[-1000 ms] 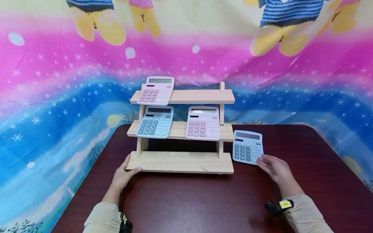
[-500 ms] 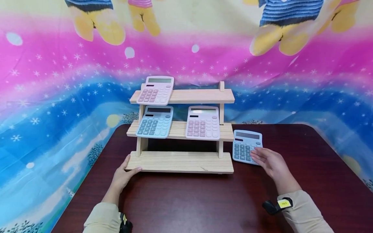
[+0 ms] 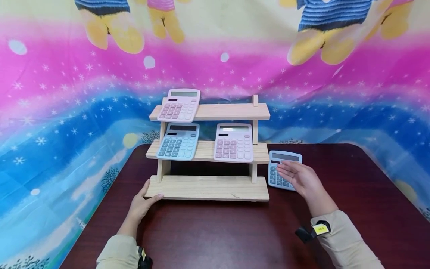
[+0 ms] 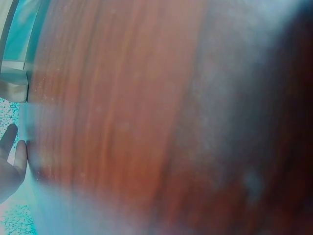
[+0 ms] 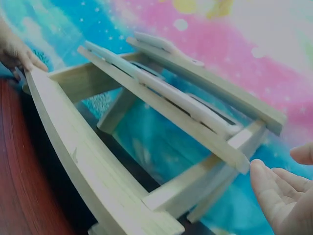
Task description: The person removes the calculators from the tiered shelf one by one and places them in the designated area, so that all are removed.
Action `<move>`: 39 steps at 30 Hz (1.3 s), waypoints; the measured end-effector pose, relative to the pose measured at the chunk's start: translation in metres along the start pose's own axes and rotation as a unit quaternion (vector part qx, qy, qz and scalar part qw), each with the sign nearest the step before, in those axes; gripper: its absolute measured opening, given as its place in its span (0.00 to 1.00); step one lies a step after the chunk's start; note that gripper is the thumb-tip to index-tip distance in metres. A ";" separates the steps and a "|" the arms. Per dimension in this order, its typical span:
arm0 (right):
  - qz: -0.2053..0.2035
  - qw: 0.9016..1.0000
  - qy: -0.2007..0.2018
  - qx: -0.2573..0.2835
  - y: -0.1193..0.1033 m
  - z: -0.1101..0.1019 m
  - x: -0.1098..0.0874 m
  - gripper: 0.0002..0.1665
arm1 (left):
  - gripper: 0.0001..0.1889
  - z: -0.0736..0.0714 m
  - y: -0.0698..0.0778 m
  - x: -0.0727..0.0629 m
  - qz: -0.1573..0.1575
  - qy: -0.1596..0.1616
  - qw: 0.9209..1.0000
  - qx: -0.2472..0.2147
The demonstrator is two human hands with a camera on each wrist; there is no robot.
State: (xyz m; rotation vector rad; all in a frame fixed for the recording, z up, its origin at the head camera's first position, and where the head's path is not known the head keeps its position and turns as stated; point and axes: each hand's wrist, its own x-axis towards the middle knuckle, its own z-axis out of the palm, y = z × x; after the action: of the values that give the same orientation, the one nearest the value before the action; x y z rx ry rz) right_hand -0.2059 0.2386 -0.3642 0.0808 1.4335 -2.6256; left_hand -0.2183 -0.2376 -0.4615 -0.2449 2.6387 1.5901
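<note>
A three-tier wooden display stand is on the dark red table. My left hand grips the left end of its bottom shelf, thumb at the front edge. In the head view, my right hand is over the lower right of a blue calculator, partly covering it, with fingers extended and nothing held. The right wrist view has the right hand beside the end of the middle shelf; contact is unclear. A pink calculator leans on the top tier. Another blue calculator and a pink one lean on the middle tier.
The table extends in front of the stand and to both sides. Behind it hangs a printed cloth backdrop in pink and blue. Most of the left wrist view is blurred tabletop.
My right hand has left the lower right edge of the blue calculator by the stand and moved left and up across it. The left hand and the calculators stay where they were.
</note>
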 end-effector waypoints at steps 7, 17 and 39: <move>0.006 1.000 -0.002 -0.002 0.001 0.019 0.006 0.10 | 0.49 -0.001 0.002 0.000 0.000 0.001 1.000 0.003; 0.003 1.000 0.000 -0.014 -0.002 0.044 0.014 0.25 | 0.50 0.000 0.001 0.001 -0.006 0.002 1.000 0.003; -0.003 1.000 -0.006 -0.025 -0.001 0.097 0.041 0.15 | 0.50 0.000 -0.002 0.002 -0.005 0.003 1.000 -0.008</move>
State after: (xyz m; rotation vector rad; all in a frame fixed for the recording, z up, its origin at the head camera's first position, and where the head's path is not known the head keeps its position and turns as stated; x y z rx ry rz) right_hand -0.2446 0.1533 -0.3151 0.0542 1.4974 -2.5884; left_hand -0.2204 -0.2385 -0.4635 -0.2640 2.6262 1.6095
